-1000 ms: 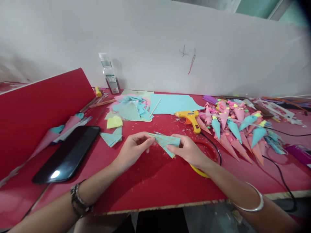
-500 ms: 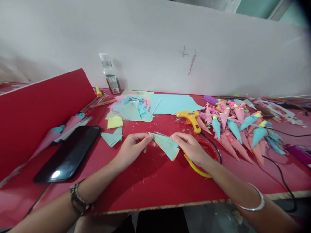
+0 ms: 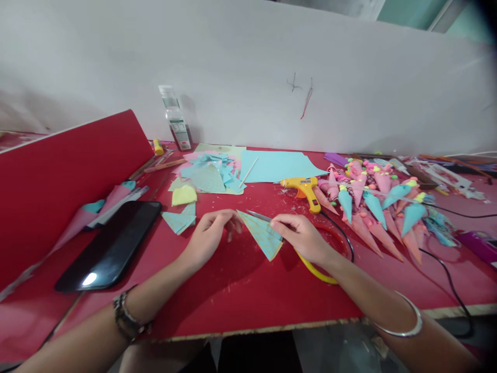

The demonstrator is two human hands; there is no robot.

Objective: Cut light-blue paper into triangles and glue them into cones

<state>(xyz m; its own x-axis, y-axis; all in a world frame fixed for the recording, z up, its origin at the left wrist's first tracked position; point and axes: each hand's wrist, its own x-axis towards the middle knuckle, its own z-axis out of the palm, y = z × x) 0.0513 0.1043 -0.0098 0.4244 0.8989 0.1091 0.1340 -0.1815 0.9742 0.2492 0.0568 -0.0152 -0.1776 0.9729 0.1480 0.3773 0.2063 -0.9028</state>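
Note:
A light-blue paper triangle (image 3: 261, 233) with a faint yellowish pattern is held at its right side by my right hand (image 3: 301, 235), thumb on top and fingers closed. At the paper's pointed left tip is my left hand (image 3: 213, 233), its fingers loosely bent and apart; I cannot tell whether it still touches the tip. Scissors lie under my right hand: a blade (image 3: 258, 215) shows behind the paper, and their yellow and red handles (image 3: 316, 272) show below and beside the wrist. Another folded blue paper piece (image 3: 180, 220) rests left of my left hand.
A yellow glue gun (image 3: 305, 189) lies behind my right hand, its cord trailing right. Pink and blue cones (image 3: 375, 207) are heaped on the right. A black phone (image 3: 112, 243) lies left. Paper scraps (image 3: 209, 176), a blue sheet (image 3: 277, 165) and a bottle (image 3: 177, 124) are at the back.
My left fingers have loosened from the paper's tip and drawn slightly left. The paper has tilted a little in my right hand, its lower corner shifting left, and more of the scissor blade shows.

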